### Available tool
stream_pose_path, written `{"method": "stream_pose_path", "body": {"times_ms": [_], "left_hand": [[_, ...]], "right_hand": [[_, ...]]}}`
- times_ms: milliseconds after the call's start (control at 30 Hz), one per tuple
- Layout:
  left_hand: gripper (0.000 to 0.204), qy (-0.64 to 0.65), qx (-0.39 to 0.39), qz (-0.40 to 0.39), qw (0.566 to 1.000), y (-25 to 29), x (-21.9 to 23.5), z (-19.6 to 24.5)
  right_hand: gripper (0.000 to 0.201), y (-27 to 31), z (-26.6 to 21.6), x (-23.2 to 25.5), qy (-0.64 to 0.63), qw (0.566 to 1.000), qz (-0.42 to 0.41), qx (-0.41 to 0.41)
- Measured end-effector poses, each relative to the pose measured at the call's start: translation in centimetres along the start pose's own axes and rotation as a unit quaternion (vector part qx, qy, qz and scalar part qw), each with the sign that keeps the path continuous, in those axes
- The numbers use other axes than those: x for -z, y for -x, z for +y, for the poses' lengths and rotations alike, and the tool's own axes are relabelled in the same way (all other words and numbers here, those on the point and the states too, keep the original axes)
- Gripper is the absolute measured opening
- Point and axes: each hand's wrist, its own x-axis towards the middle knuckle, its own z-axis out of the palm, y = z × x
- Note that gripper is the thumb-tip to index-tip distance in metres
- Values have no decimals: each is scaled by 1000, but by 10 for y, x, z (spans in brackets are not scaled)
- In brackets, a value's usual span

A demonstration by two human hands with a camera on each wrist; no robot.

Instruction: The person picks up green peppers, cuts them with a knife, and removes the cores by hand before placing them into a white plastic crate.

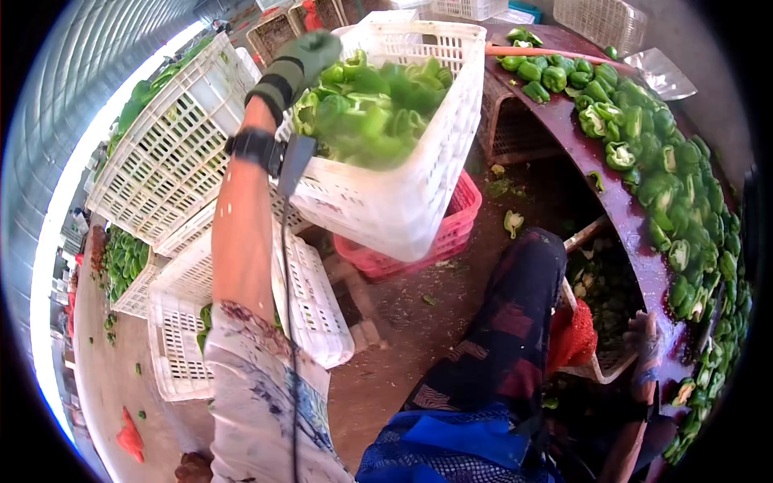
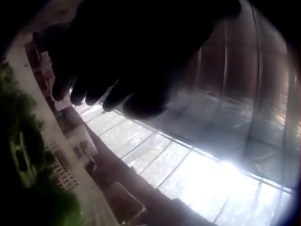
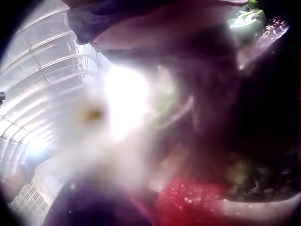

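Note:
My left hand (image 1: 304,60), in a dark green glove, is over the near-left rim of a white plastic crate (image 1: 362,197). Inside the crate are cut green bell peppers (image 1: 370,101), partly blurred. In the left wrist view the fingers (image 2: 95,92) appear as a dark outline, extended and apart, with nothing between them. My right hand (image 1: 644,342), gloved as well, is low by the edge of a dark table (image 1: 600,169) heaped with green bell peppers (image 1: 668,193). Glare and blur cover much of the right wrist view, so I cannot tell what its fingers do.
Under the white crate stands a pink crate (image 1: 459,217). More white crates (image 1: 173,157) are stacked at the left, some with peppers. A red cloth-like thing (image 1: 573,338) hangs at a container (image 1: 605,377) beside my knee. Pepper scraps lie on the floor (image 1: 394,338).

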Motion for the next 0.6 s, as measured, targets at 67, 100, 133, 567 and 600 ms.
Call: {"method": "stream_pose_path", "body": {"times_ms": [67, 100, 133, 567, 600], "left_hand": [[60, -145, -5, -125, 982, -20, -7, -42], [66, -174, -14, -183, 967, -30, -14, -74], [72, -204, -25, -240, 949, -29, -17, -75], [31, 329, 16, 21, 944, -17, -15, -69], [33, 407, -16, -11, 913, -1, -16, -43]], "right_hand": [[59, 12, -9, -9, 1, 1000, 3, -6], [59, 11, -4, -5, 15, 1000, 1, -2], [58, 11, -3, -4, 27, 1000, 0, 1], [50, 38, -57, -33, 71, 997, -5, 28], [49, 37, -72, -38, 89, 995, -14, 38]]}}
